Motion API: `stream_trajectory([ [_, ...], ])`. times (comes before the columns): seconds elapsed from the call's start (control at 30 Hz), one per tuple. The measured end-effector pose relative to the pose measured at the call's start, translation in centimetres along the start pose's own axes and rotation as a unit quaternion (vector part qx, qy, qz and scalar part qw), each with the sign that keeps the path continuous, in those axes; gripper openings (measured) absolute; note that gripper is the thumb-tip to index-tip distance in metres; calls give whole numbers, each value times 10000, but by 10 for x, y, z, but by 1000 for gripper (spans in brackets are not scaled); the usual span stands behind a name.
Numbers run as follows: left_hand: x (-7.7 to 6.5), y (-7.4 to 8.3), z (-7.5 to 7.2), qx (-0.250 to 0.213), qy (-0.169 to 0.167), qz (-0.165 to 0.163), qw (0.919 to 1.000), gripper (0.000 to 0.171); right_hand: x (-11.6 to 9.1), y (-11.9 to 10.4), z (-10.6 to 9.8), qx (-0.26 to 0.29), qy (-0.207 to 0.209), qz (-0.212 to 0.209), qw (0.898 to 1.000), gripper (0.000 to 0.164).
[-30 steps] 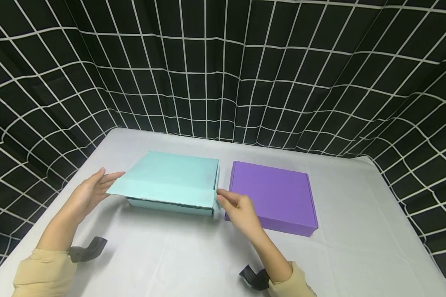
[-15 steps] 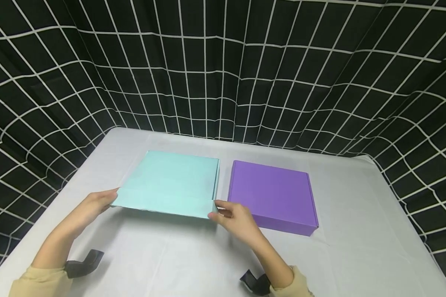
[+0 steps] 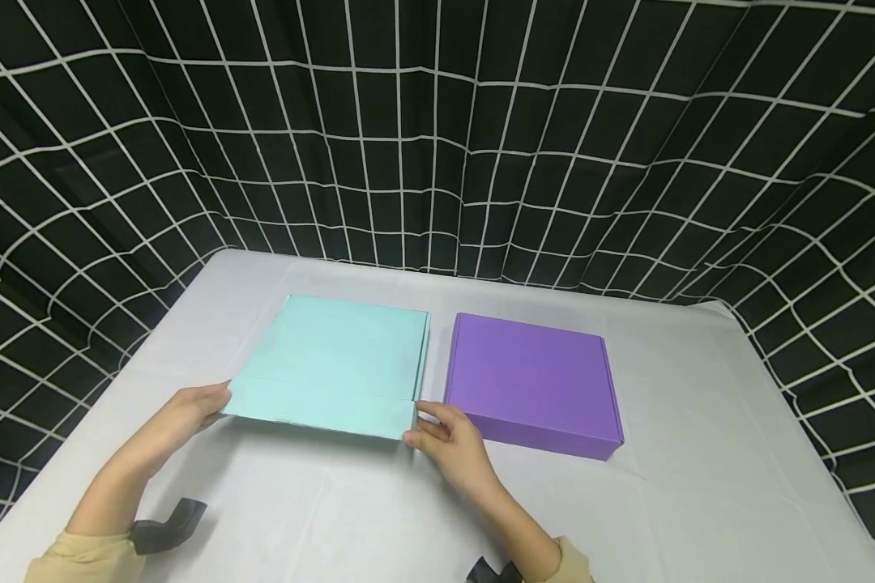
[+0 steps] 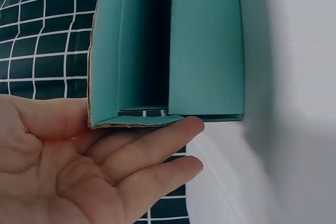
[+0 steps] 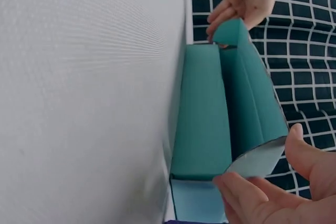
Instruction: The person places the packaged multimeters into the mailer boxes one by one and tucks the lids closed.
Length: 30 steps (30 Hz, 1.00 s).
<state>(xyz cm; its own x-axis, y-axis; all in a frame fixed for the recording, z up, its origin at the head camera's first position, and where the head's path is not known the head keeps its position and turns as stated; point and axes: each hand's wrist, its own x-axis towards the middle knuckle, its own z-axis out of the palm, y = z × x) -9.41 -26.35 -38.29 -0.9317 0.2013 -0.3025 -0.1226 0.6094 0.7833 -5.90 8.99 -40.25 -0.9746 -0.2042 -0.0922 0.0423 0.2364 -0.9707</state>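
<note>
A light teal cardboard box (image 3: 335,348) lies left of centre on the table, its lid partly raised. The lid's front flap (image 3: 321,405) slants out beyond the front wall (image 4: 207,45), leaving a dark gap between them. At the flap's left corner my left hand (image 3: 189,409) holds the lid, thumb near the edge and fingers along the small side tab (image 4: 142,123). My right hand (image 3: 448,445) pinches the right corner, with the thumb at the flap's edge and fingertips by the right side tab (image 5: 257,159). The box's inside is mostly hidden.
A closed purple cardboard box (image 3: 532,380) lies just right of the teal one, near my right hand. White cloth covers the table (image 3: 700,453). A black curtain with white grid lines (image 3: 437,146) surrounds the back and sides.
My left hand has come from beside the box onto the lid's left corner. The front flap has tilted down and toward me, and my right hand has moved slightly nearer with it.
</note>
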Motion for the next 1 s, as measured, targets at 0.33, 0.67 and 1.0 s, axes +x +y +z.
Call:
stream_trajectory([
  [0.33, 0, -3, 2, -30, -31, -160, 9999, 54, 1, 2, 4, 235, -64, -87, 9997, 54],
  [0.67, 6, -18, 2, -1227, -77, -94, 9924, 54, 5, 7, 4, 285, -137, -116, 9994, 56],
  [1.0, 7, -17, 3, -750, -35, -142, 9971, 52, 7, 8, 7, -99, -20, -158, 9998, 62],
])
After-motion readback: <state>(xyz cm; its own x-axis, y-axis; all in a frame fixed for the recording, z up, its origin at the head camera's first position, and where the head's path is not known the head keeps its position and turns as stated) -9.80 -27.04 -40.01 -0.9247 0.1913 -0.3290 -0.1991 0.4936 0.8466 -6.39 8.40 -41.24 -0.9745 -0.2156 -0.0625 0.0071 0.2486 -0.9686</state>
